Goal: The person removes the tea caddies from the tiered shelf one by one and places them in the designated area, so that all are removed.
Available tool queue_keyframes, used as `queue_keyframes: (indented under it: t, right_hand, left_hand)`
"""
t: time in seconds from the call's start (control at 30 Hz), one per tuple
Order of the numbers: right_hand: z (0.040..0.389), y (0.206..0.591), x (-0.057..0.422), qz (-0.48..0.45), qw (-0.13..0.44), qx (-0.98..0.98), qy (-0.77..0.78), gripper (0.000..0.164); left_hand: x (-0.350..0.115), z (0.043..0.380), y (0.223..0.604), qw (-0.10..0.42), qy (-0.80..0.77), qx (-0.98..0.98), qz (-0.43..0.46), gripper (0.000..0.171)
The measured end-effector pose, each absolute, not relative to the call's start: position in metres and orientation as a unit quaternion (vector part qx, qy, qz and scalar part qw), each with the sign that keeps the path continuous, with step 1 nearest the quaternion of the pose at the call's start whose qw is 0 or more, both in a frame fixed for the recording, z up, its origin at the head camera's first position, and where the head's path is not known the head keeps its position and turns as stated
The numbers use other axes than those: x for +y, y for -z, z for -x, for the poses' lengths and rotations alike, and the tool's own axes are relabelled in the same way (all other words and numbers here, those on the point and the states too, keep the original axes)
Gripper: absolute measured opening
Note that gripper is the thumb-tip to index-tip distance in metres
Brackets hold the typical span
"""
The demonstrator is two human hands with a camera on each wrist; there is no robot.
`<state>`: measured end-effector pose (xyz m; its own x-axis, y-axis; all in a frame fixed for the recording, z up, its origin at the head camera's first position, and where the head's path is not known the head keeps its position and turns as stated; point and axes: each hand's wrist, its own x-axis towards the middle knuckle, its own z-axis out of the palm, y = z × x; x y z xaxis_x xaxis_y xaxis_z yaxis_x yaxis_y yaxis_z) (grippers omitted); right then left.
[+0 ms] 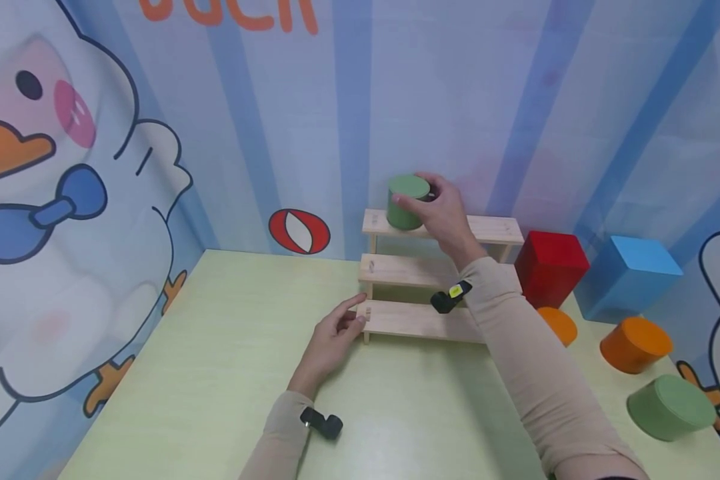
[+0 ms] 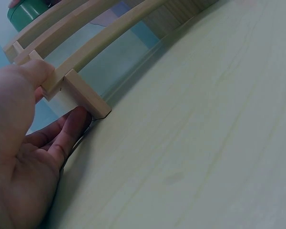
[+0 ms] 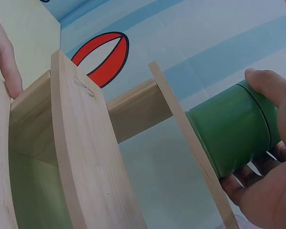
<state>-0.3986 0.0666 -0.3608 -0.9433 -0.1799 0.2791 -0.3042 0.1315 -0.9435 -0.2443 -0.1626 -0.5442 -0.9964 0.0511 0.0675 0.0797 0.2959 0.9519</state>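
A light wooden three-step display stand (image 1: 420, 320) stands against the back wall. On the left part of its top step is a green lidded cylinder (image 1: 405, 203), gripped round its side by my right hand (image 1: 447, 210). The right wrist view has the thumb near the lid of the cylinder (image 3: 229, 129) and fingers round the other side, its base right at the top plank. My left hand (image 1: 331, 340) holds the left end of the lowest step. Seen from the left wrist, its thumb (image 2: 38, 71) lies against the plank's end and other fingers reach the leg (image 2: 88, 95).
Right of the stand are a red block (image 1: 552, 267), a blue block (image 1: 627, 277), an orange cylinder (image 1: 636, 345) and another green cylinder (image 1: 671, 407). A second orange cylinder (image 1: 558, 325) is partly behind my right sleeve. A printed cloth (image 1: 288, 133) backs the pale table (image 1: 216, 373).
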Motion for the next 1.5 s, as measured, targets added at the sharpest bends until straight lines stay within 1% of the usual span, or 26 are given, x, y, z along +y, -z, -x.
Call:
queue_keyframes:
  t: [0.63,1.07,1.5]
  right_hand:
    - [0.3985,0.3623,0.0663,-0.163,0.05,-0.748,-0.642,0.07]
    - [0.3969,0.3632,0.0679,-0.163,0.048,-0.753,-0.636,0.075]
    - [0.3966,0.3611,0.0672,-0.155,0.045,-0.754,-0.637,0.074]
  left_hand:
    - [-0.1623,0.2448,0.5451,0.015,0.592,-0.805,0.042,0.047]
    - [-0.1626,0.2449,0.5451,0.016,0.592,-0.805,0.042,0.046]
    - [-0.1626,0.2448,0.5436,0.014,0.598,-0.8,0.045,0.046]
